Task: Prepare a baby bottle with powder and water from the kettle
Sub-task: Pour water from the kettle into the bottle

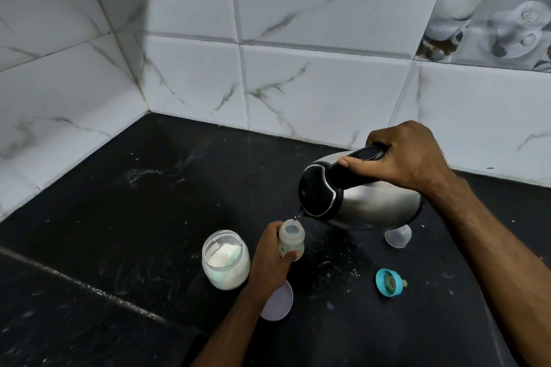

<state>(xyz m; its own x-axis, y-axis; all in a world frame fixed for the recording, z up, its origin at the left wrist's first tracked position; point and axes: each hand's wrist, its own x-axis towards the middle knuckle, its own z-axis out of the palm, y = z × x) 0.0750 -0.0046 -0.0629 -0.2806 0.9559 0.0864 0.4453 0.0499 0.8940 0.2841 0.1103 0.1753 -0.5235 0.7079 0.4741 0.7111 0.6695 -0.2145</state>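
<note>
Steel-bodied kettle with a black handle (366, 197) tilts in my right hand (408, 155), fingers wrapped round the handle, spout just above the small translucent baby bottle (291, 240). My left hand (272, 259) grips that bottle upright on the black counter (149, 202), beside the glass jar of white powder (225, 259).

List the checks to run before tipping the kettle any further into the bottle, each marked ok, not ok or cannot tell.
1. Spout over the mouth of the bottle: ok, a thin stream falls from the kettle into the opening.
2. Bottle steadied: ok, the left hand grips its body.
3. Kettle under control: ok, the right hand grips the handle.
4. Water level in the bottle: cannot tell, the view looks down on the mouth.
5. Teat ring ready for closing: ok, it lies on the counter to the right.
6. Powder jar clear of the stream: ok, it stands open to the left.
</note>
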